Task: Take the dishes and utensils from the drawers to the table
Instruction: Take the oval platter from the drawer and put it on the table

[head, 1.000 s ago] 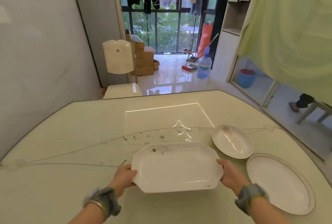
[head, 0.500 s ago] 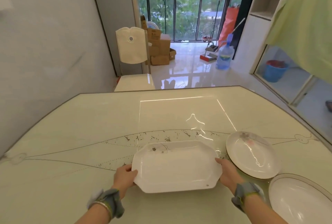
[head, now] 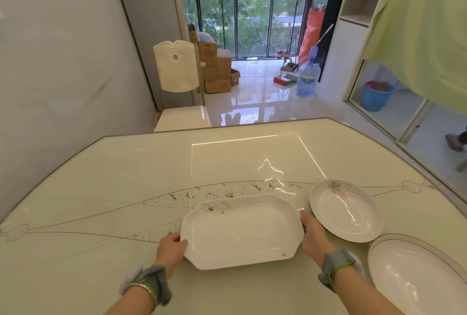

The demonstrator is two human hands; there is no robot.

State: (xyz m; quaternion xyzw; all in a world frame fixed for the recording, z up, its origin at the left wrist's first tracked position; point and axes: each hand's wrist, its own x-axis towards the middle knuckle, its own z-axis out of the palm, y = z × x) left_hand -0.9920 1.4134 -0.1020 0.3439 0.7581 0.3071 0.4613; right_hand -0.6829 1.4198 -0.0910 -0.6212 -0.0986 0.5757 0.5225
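Gold-rimmed plate [head: 417, 274] — cut off at right edge.

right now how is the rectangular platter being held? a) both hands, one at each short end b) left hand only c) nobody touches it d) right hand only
a: the left hand grips one short end of the rectangular platter and the right hand grips the other.

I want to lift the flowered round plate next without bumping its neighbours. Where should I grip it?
Take the round plate by its far-right rim, coming from the right. Its raised rim gives the fingers an edge there, and that side is bare table; the platter crowds its left and the big plate its near edge.
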